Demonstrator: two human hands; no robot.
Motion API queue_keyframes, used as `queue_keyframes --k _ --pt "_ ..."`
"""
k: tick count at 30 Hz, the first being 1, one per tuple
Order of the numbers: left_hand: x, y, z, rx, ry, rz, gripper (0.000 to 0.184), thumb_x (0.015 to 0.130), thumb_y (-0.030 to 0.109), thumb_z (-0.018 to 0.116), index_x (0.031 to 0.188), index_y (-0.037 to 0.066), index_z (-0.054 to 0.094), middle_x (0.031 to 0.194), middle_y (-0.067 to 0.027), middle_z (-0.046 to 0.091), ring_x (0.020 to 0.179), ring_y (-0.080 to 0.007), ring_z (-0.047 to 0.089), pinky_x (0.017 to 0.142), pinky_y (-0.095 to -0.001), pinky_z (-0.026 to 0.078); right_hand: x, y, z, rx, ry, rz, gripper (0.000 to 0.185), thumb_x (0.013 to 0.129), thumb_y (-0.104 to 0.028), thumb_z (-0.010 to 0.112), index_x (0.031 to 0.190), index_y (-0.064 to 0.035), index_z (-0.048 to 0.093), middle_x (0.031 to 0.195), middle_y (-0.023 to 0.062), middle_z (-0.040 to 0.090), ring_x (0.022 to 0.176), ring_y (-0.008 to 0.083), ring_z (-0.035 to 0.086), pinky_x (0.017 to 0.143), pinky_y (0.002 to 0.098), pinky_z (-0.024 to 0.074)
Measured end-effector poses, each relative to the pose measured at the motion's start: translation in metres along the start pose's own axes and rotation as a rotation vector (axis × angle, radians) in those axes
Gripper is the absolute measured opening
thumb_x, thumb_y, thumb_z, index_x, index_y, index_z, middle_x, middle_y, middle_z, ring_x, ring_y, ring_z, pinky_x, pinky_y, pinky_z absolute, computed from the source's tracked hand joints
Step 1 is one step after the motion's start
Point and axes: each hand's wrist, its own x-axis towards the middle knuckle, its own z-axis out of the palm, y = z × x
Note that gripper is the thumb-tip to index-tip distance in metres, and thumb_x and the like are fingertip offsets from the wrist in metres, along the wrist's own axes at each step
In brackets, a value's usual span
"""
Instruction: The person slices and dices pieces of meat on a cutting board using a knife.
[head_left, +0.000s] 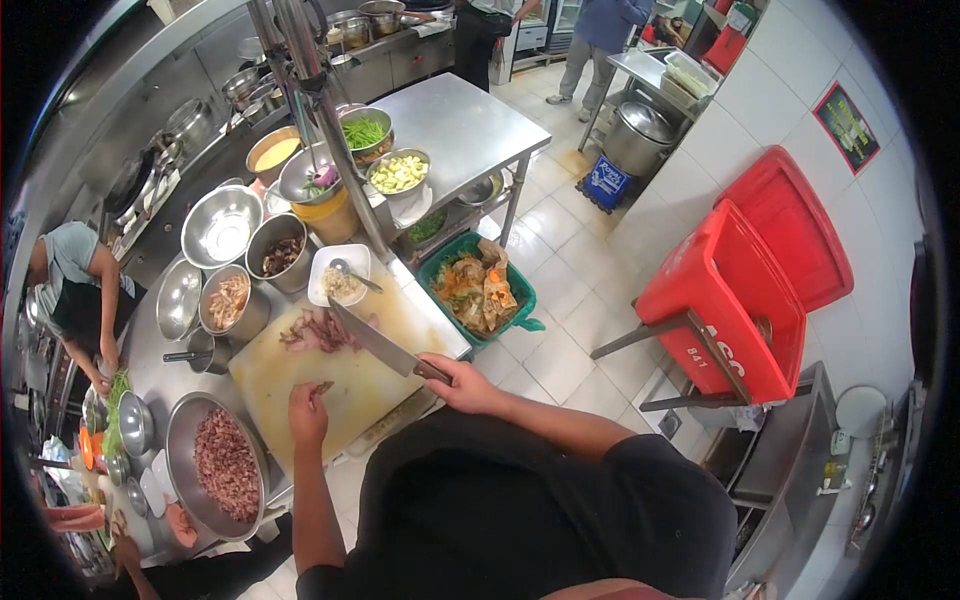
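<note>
My right hand (462, 388) is wrapped round the dark handle of a kitchen knife (375, 342), its wide blade pointing up and left over the cutting board. Low over the board's left part, my left hand (308, 412) has its fingers pinched on a small brownish piece of meat (321, 389). Strips of pinkish meat (318, 330) lie in a heap on the yellowed cutting board (400, 385), just beyond the blade. A white dish (358, 258) with chopped pale bits and a spoon stands at the board's far edge. Beside the board sits a large metal bowl (262, 480) of diced reddish meat.
Metal pots and bowls (222, 226) crowd the counter's left side. A green bin (430, 272) of scraps stands below the board's right edge. An open red cooler (690, 300) rests on a stand at right. Co-workers (75, 265) are at left, bottom left and the back.
</note>
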Motion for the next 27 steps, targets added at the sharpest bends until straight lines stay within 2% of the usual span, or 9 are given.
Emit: queue_keyframes --k 4,7,10,16,19,22,27 --pt "-0.015 -0.022 -0.005 0.023 -0.053 0.067 0.019 0.086 -0.005 0.063 0.104 0.001 0.065 0.1 -0.0185 0.065 0.095 -0.0405 0.064 0.084 -0.049 0.052 0.008 0.005 0.009 0.036 -0.046 -0.063 0.054 0.101 -0.009 0.067 0.153 -0.0081 0.051 0.129 0.0072 0.068 0.113 0.0133 0.063 0.099 0.0329 0.0522" --pt "-0.021 -0.03 -0.003 0.023 -0.076 0.058 0.019 0.086 -0.004 0.062 0.103 0.001 0.065 0.101 -0.0187 0.065 0.096 -0.0414 0.064 0.085 -0.0495 0.052 0.012 0.003 0.015 -0.066 -0.07 -0.054 0.054 0.101 -0.01 0.067 0.153 -0.0084 0.051 0.126 0.009 0.069 0.111 0.0157 0.065 0.098 0.0344 0.0532" --pt "-0.026 -0.031 -0.001 0.01 -0.054 0.064 0.019 0.086 -0.004 0.061 0.104 0.001 0.066 0.103 -0.0187 0.066 0.098 -0.0417 0.064 0.086 -0.0491 0.053 0.015 -0.011 0.017 -0.15 -0.13 0.039 0.053 0.1 -0.012 0.067 0.151 -0.0099 0.052 0.121 0.0125 0.072 0.106 0.021 0.07 0.094 0.0366 0.055" --pt "-0.03 -0.028 0.005 0.007 0.062 0.073 0.024 0.086 -0.005 0.061 0.109 0.002 0.066 0.106 -0.0193 0.066 0.101 -0.042 0.064 0.089 -0.0486 0.053 0.015 0.021 0.03 -0.391 -0.109 -0.047 0.054 0.099 -0.016 0.067 0.151 -0.0145 0.052 0.114 0.02 0.074 0.098 0.0376 0.074 0.086 0.0446 0.0589" --pt "-0.033 -0.029 0.005 0.031 0.077 0.056 0.025 0.087 -0.004 0.062 0.11 0.003 0.066 0.107 -0.0194 0.066 0.103 -0.0419 0.064 0.09 -0.0486 0.053 0.011 0.03 0.034 -0.462 -0.098 -0.102 0.055 0.098 -0.019 0.068 0.151 -0.0172 0.052 0.114 0.0211 0.074 0.098 0.0411 0.073 0.084 0.0481 0.0592" --pt "-0.036 -0.03 0.01 0.049 0.104 0.035 0.025 0.087 -0.004 0.064 0.111 0.003 0.067 0.108 -0.019 0.066 0.104 -0.0414 0.064 0.09 -0.0488 0.053 0.009 0.034 0.036 -0.529 -0.118 -0.047 0.053 0.098 -0.023 0.069 0.149 -0.0216 0.054 0.114 0.0199 0.075 0.099 0.0429 0.072 0.083 0.0503 0.0591" --pt "-0.041 -0.037 0.017 0.086 0.13 0.011 0.028 0.087 -0.002 0.065 0.115 0.004 0.067 0.11 -0.0183 0.066 0.105 -0.0404 0.064 0.091 -0.0488 0.053 0.008 0.048 0.04 -0.546 -0.109 -0.082 0.054 0.099 -0.023 0.068 0.151 -0.0227 0.052 0.117 0.0186 0.075 0.098 0.0432 0.072 0.084 0.0519 0.0596"
